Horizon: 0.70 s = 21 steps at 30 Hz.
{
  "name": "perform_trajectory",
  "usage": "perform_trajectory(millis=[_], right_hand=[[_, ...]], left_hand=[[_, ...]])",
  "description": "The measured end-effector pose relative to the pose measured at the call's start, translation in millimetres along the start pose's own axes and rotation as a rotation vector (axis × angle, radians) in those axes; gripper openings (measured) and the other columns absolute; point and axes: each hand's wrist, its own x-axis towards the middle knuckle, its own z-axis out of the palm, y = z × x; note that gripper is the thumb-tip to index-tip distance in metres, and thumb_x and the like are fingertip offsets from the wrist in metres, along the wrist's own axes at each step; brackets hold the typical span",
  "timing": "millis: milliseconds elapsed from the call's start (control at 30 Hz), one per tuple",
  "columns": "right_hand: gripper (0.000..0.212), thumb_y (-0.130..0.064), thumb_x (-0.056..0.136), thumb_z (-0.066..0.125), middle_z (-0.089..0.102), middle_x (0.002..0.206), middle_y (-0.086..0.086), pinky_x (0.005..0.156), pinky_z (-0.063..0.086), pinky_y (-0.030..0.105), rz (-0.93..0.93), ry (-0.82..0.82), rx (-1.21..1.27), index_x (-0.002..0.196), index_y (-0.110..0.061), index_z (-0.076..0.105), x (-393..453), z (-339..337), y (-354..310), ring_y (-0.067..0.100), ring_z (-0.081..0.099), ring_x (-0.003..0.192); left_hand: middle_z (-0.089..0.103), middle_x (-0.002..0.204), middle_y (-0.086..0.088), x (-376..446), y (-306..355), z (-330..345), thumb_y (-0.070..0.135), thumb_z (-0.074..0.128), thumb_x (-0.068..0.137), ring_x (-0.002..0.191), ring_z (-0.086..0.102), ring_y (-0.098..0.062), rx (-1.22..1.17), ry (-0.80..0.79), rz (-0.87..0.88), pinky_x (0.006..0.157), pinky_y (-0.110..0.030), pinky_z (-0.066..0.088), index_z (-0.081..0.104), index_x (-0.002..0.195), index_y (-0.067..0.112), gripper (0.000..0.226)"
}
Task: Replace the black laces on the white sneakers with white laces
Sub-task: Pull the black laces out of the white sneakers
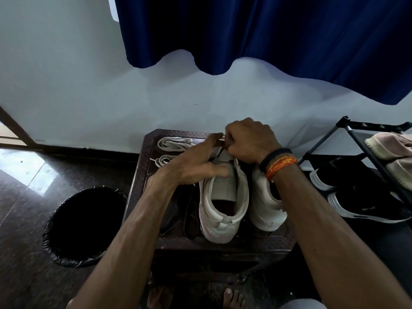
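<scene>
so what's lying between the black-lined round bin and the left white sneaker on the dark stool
In the head view, the person's left forearm crosses that stretch, and loose black laces lie on the dark stool beside the left white sneaker.
</scene>
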Motion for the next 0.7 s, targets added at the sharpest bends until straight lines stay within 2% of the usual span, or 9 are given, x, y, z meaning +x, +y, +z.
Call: perform_trajectory(millis=[100,167,267,367,433,500,600,667,700], right_hand=[[0.019,-0.023,0.091,0.057,0.066,0.109,0.009,0.082,0.045,0.038,0.052,0.09,0.033,0.105,-0.014,0.065,5,-2,10,0.032,0.062,0.1],[0.018,-0.021,0.092,0.056,0.069,0.11,0.008,0.084,0.051,0.041,0.073,0.19,0.087,0.106,-0.012,0.063,8,-4,14,0.033,0.064,0.099],[0.016,-0.011,0.089,0.055,0.071,0.105,0.008,0.082,0.056,0.047,0.063,0.324,0.188,0.104,-0.009,0.06,14,-9,15,0.033,0.066,0.092],[0.013,-0.003,0.09,0.054,0.072,0.101,0.009,0.084,0.056,0.049,0.033,0.48,0.235,0.102,-0.006,0.059,24,-23,16,0.03,0.068,0.092],[0.014,0.001,0.092,0.054,0.072,0.103,0.008,0.085,0.057,0.044,0.032,0.591,0.274,0.104,-0.003,0.06,30,-38,16,0.026,0.069,0.096],[0.015,0.004,0.091,0.057,0.072,0.103,0.009,0.082,0.058,0.038,0.052,0.671,0.33,0.104,-0.002,0.061,33,-50,16,0.023,0.069,0.094],[0.011,0.004,0.094,0.057,0.071,0.093,0.007,0.072,0.062,0.034,0.015,0.568,0.507,0.096,-0.006,0.06,33,-54,11,0.02,0.072,0.077],[0.01,0.001,0.098,0.055,0.07,0.082,0.005,0.062,0.06,0.026,-0.034,0.409,0.687,0.094,-0.004,0.062,29,-50,5,0.014,0.072,0.063],[0.01,-0.001,0.1,0.055,0.069,0.078,0.004,0.06,0.059,0.024,-0.049,0.381,0.725,0.095,-0.004,0.063,27,-48,2,0.013,0.072,0.061]], left_hand=[[0.049,0.146,0.016,2,-3,0,0.035,0.076,0.071,0.121,0.053,-0.003,-0.017,-0.015,-0.012,0.089,-0.015,0.041,0.025,0.156,0.031,0.099],[0.049,0.143,0.019,2,-3,1,0.039,0.078,0.066,0.117,0.058,-0.004,-0.034,-0.014,-0.011,0.089,-0.022,0.047,0.028,0.153,0.031,0.102],[0.052,0.139,0.018,3,-4,3,0.049,0.075,0.057,0.118,0.062,-0.018,-0.031,-0.002,0.012,0.098,-0.044,0.053,0.036,0.146,0.033,0.099],[0.052,0.138,0.017,3,-5,3,0.052,0.075,0.056,0.116,0.063,-0.019,-0.002,-0.009,0.012,0.096,-0.047,0.054,0.036,0.144,0.034,0.098],[0.056,0.135,0.01,5,-8,3,0.051,0.077,0.058,0.114,0.065,-0.019,-0.001,-0.003,0.013,0.091,-0.049,0.056,0.036,0.142,0.036,0.095],[0.056,0.137,0.01,6,-10,3,0.053,0.078,0.059,0.117,0.063,-0.018,0.006,-0.001,0.008,0.094,-0.047,0.055,0.038,0.142,0.035,0.094],[0.052,0.141,0.018,4,-6,2,0.068,0.079,0.068,0.127,0.052,-0.007,-0.036,0.02,0.001,0.103,-0.036,0.048,0.043,0.141,0.036,0.088],[0.058,0.132,0.018,4,-3,2,0.079,0.063,0.077,0.121,0.055,-0.005,-0.083,0.105,0.015,0.097,-0.038,0.05,0.051,0.135,0.037,0.072],[0.061,0.125,0.017,5,-2,3,0.077,0.055,0.085,0.116,0.057,-0.005,-0.124,0.164,0.029,0.096,-0.04,0.051,0.055,0.133,0.036,0.063]])
